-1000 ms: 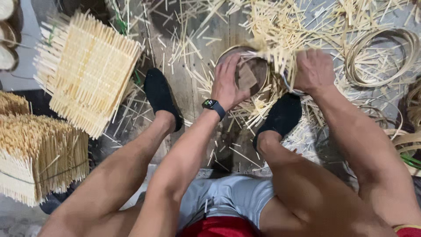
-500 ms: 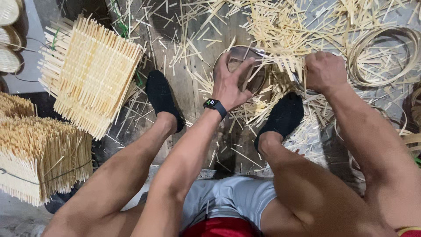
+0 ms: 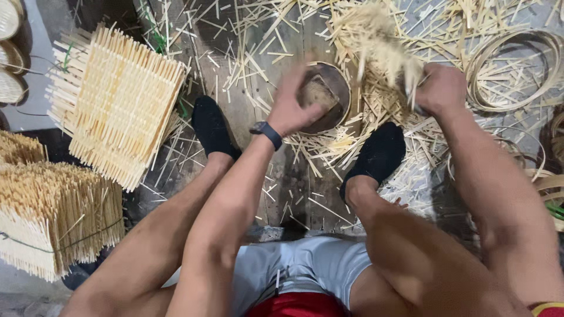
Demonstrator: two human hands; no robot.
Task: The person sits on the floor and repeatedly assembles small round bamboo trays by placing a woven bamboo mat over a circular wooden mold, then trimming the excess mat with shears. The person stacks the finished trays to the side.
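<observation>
Round basket (image 3: 329,97) sits under left hand (image 3: 294,105); right hand (image 3: 440,88) grips strips (image 3: 376,41).

Pale, matt bamboo splints (image 3: 376,41) litter the rough, weathered wooden floor (image 3: 258,94). The woven mats (image 3: 120,103) look dry and ribbed. The shoes (image 3: 379,155) are soft black cloth; the round frame (image 3: 329,94) is dull brown wood.

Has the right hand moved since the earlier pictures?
Yes. The right hand, gripping a blurred bunch of bamboo strips, has shifted a little to the right, away from the round basket and toward the coiled hoops.
</observation>
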